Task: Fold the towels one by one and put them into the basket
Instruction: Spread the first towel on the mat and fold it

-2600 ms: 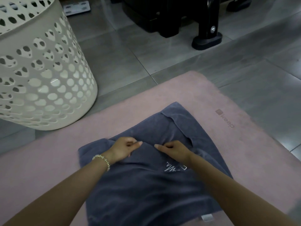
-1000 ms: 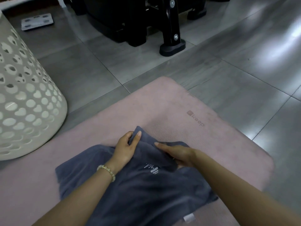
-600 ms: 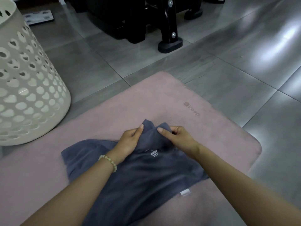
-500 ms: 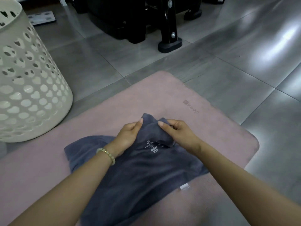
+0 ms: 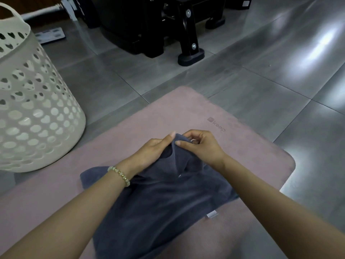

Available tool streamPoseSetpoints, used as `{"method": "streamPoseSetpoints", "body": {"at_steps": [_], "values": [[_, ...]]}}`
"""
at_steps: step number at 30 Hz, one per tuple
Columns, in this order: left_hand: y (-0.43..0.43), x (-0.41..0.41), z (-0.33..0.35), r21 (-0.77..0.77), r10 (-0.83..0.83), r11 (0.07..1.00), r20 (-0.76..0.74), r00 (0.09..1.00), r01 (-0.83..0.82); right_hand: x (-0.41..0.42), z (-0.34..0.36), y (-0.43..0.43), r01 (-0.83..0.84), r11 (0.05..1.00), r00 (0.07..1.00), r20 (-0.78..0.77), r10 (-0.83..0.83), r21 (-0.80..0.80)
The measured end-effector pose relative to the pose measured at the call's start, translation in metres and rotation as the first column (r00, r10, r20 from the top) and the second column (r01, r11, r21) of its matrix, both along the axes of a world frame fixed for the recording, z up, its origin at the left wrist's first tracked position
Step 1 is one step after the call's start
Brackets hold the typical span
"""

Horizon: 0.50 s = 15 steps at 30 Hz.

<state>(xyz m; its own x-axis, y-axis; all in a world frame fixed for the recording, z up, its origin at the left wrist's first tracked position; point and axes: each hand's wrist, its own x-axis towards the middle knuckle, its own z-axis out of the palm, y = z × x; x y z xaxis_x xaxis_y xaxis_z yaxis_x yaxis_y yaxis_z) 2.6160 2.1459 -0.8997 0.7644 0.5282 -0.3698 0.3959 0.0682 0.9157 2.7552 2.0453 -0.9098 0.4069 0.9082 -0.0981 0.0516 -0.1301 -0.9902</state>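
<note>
Pink mat on grey floor tiles, dark towel bunched on it around 6 o'clock. Left hand and right hand both pinch its raised far corner; white basket stands off at 10 o'clock.

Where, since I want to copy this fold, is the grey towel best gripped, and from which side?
Probably the raised far edge of the towel, the one part standing off the pink mat; the rest lies flat. Come from the near side, a hand on each flank of the peak, as the left hand and right hand pinch it now.
</note>
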Motion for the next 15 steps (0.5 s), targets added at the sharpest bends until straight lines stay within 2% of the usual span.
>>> {"method": "streamPoseSetpoints", "body": {"at_steps": [2, 5, 7, 9, 11, 12, 14, 15], "values": [[-0.002, 0.004, -0.002, 0.019, -0.037, 0.999, 0.000, 0.999, 0.037, 0.003, -0.001, -0.002, 0.008, 1.000, 0.999, -0.040, -0.008, -0.021], [-0.004, 0.014, -0.007, 0.040, -0.002, 0.999, 0.044, 0.999, 0.000, 0.015, -0.006, -0.008, 0.024, 0.993, 0.979, -0.200, -0.047, -0.116], [-0.006, 0.022, -0.009, 0.022, 0.067, 0.997, 0.090, 0.994, -0.069, 0.028, -0.015, -0.018, -0.028, 0.982, 0.946, -0.322, -0.035, -0.188], [-0.006, 0.030, -0.013, 0.025, 0.126, 0.991, 0.102, 0.987, -0.129, 0.040, -0.026, -0.034, -0.126, 0.974, 0.917, -0.397, 0.043, -0.187], [-0.003, 0.039, -0.020, 0.061, 0.190, 0.978, 0.107, 0.976, -0.197, 0.046, -0.037, -0.051, -0.162, 0.968, 0.925, -0.371, 0.082, -0.192], [-0.003, 0.044, -0.022, 0.087, 0.232, 0.966, 0.113, 0.966, -0.242, 0.048, -0.043, -0.059, -0.115, 0.968, 0.949, -0.313, 0.041, -0.221], [-0.002, 0.056, -0.028, 0.170, 0.276, 0.941, 0.108, 0.955, -0.292, 0.055, -0.057, -0.075, 0.115, 0.949, 0.975, -0.150, -0.165, -0.295], [-0.002, 0.060, -0.032, 0.217, 0.271, 0.934, 0.088, 0.958, -0.284, 0.060, -0.065, -0.084, 0.237, 0.911, 0.954, -0.094, -0.283, -0.337]]}}
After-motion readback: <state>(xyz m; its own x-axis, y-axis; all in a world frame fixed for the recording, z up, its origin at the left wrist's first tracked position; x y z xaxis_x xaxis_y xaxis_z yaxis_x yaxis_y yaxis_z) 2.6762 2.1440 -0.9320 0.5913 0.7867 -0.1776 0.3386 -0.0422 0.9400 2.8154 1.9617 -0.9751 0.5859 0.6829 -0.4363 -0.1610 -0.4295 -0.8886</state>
